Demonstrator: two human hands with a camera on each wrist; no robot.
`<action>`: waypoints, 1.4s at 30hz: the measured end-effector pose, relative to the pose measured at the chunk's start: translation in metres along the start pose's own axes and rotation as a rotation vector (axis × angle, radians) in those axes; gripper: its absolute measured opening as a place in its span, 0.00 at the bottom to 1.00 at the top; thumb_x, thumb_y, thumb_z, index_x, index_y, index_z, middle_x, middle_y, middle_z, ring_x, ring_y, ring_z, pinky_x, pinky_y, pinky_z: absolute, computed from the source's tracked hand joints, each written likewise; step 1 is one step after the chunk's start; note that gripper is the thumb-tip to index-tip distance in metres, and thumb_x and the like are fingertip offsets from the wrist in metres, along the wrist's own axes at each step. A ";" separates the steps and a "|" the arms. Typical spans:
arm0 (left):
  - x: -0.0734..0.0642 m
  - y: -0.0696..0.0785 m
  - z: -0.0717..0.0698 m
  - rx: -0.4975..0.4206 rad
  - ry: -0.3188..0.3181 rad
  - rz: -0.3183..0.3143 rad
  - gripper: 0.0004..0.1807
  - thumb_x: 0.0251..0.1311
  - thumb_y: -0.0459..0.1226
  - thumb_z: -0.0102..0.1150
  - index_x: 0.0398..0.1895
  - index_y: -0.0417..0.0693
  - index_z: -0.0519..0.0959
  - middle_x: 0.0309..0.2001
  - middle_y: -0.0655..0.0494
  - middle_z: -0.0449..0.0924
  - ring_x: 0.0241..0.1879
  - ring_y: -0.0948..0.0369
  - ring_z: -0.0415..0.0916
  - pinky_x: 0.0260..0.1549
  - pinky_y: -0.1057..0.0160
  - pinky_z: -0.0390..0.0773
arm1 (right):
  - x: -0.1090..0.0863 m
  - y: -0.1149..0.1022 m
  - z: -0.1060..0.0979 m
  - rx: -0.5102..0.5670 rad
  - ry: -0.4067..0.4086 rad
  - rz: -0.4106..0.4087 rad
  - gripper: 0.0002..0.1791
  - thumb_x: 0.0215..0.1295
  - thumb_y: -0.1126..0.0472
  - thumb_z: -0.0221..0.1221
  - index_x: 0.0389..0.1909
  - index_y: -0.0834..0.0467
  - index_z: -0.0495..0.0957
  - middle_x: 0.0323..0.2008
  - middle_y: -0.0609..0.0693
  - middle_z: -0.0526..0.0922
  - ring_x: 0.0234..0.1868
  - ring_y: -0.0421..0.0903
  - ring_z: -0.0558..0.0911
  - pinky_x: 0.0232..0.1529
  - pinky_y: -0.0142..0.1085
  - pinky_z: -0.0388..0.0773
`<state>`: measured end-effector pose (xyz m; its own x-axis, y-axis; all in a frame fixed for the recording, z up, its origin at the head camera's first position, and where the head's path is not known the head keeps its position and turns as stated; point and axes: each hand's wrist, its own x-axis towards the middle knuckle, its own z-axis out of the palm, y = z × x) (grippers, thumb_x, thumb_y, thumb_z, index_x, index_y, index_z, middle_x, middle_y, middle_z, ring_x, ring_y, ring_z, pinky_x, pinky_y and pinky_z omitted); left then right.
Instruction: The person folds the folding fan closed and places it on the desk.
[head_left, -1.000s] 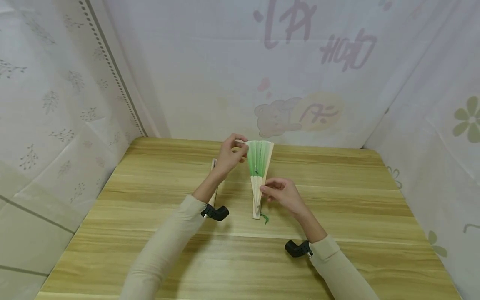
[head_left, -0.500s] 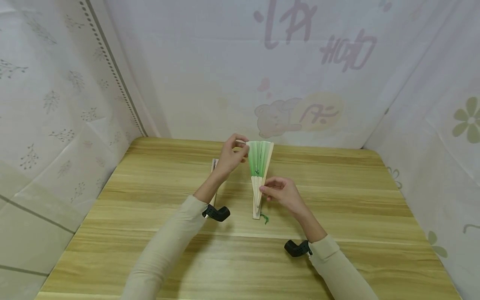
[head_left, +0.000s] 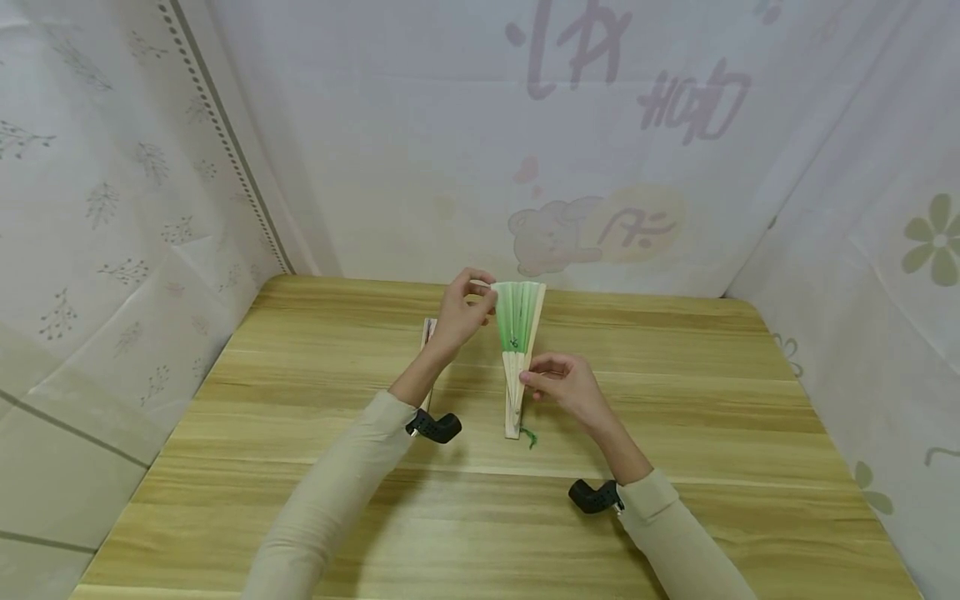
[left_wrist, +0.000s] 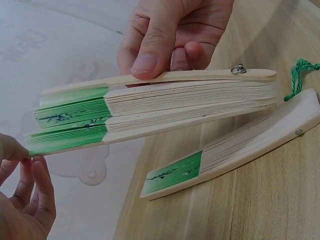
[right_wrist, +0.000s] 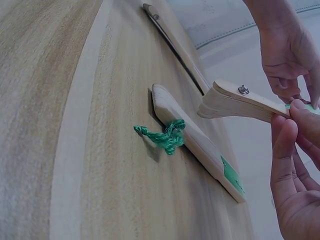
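A green folding fan (head_left: pixel 519 321) with pale wooden ribs is held above the table, partly spread. My left hand (head_left: pixel 459 312) pinches its green outer end between thumb and fingers, plain in the left wrist view. Around the ribs, closer to the pivot, my right hand (head_left: pixel 570 387) grips the opposite edge with thumb and fingers. Beneath it a second green folding fan (left_wrist: pixel 240 145) lies folded on the tabletop, mostly covered in the head view. A green tassel (right_wrist: pixel 165 137) lies at that fan's pivot end.
Another folded fan (head_left: pixel 427 329) lies to the left on the wooden table (head_left: pixel 480 533), partly hidden by my left forearm. Patterned cloth hangings (head_left: pixel 390 167) stand along the table's back and both sides.
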<state>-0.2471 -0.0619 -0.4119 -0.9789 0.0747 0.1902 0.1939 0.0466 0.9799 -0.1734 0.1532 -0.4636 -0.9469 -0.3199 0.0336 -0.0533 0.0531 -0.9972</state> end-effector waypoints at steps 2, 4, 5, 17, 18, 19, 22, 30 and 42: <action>0.000 0.001 0.000 0.009 0.006 0.000 0.11 0.70 0.27 0.57 0.52 0.40 0.75 0.39 0.44 0.78 0.31 0.44 0.80 0.28 0.58 0.81 | 0.000 0.000 0.000 -0.004 -0.003 -0.010 0.11 0.66 0.66 0.69 0.44 0.69 0.83 0.37 0.61 0.86 0.35 0.57 0.84 0.37 0.51 0.85; -0.001 0.001 0.000 0.014 0.011 0.000 0.11 0.69 0.26 0.57 0.52 0.39 0.75 0.39 0.44 0.78 0.28 0.51 0.80 0.26 0.61 0.80 | 0.000 0.000 0.000 -0.009 -0.003 -0.013 0.11 0.66 0.66 0.68 0.44 0.69 0.83 0.37 0.61 0.86 0.35 0.58 0.85 0.37 0.52 0.84; -0.001 0.001 0.000 0.018 0.014 -0.001 0.11 0.69 0.26 0.57 0.52 0.39 0.75 0.39 0.45 0.78 0.27 0.55 0.79 0.26 0.62 0.79 | 0.000 -0.001 0.001 -0.009 -0.003 -0.015 0.11 0.66 0.66 0.68 0.44 0.70 0.82 0.37 0.61 0.86 0.35 0.59 0.85 0.37 0.52 0.84; -0.001 0.000 0.001 0.040 0.033 -0.024 0.11 0.69 0.27 0.58 0.52 0.39 0.76 0.39 0.45 0.79 0.25 0.57 0.79 0.24 0.67 0.77 | 0.001 -0.003 0.003 -0.047 0.011 -0.045 0.10 0.65 0.67 0.69 0.42 0.69 0.83 0.36 0.61 0.86 0.35 0.65 0.84 0.36 0.54 0.84; 0.000 -0.001 0.001 0.043 0.036 -0.023 0.11 0.68 0.27 0.58 0.52 0.39 0.76 0.39 0.45 0.79 0.25 0.57 0.79 0.23 0.68 0.77 | 0.002 -0.003 0.003 -0.049 0.013 -0.048 0.10 0.64 0.67 0.69 0.42 0.69 0.83 0.36 0.61 0.86 0.35 0.66 0.84 0.36 0.54 0.84; 0.000 -0.001 0.001 0.046 0.039 -0.023 0.11 0.68 0.27 0.58 0.52 0.39 0.76 0.39 0.45 0.79 0.26 0.56 0.79 0.23 0.68 0.77 | 0.002 -0.003 0.003 -0.052 0.015 -0.051 0.10 0.64 0.67 0.69 0.42 0.69 0.83 0.36 0.61 0.86 0.34 0.67 0.84 0.36 0.55 0.84; -0.001 -0.002 0.002 0.041 0.034 -0.022 0.11 0.68 0.27 0.57 0.52 0.40 0.76 0.39 0.44 0.79 0.29 0.46 0.81 0.24 0.66 0.78 | 0.002 -0.003 0.003 -0.059 0.017 -0.050 0.09 0.64 0.67 0.70 0.42 0.69 0.83 0.36 0.61 0.86 0.33 0.65 0.84 0.35 0.55 0.84; -0.003 -0.001 0.003 0.000 -0.012 -0.009 0.12 0.70 0.26 0.56 0.54 0.38 0.75 0.40 0.42 0.79 0.37 0.34 0.79 0.28 0.62 0.81 | 0.002 -0.001 0.001 -0.084 0.004 -0.056 0.10 0.64 0.67 0.69 0.41 0.69 0.83 0.36 0.62 0.85 0.30 0.64 0.83 0.33 0.51 0.84; -0.001 -0.003 0.001 -0.035 -0.032 -0.039 0.11 0.71 0.27 0.56 0.54 0.40 0.75 0.38 0.45 0.78 0.35 0.42 0.80 0.29 0.58 0.83 | 0.001 0.006 0.000 -0.110 -0.050 -0.001 0.11 0.71 0.65 0.64 0.47 0.69 0.83 0.36 0.58 0.85 0.33 0.53 0.84 0.37 0.54 0.84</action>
<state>-0.2465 -0.0615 -0.4151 -0.9831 0.1055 0.1498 0.1523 0.0158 0.9882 -0.1744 0.1537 -0.4690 -0.9301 -0.3662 0.0289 -0.0918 0.1557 -0.9835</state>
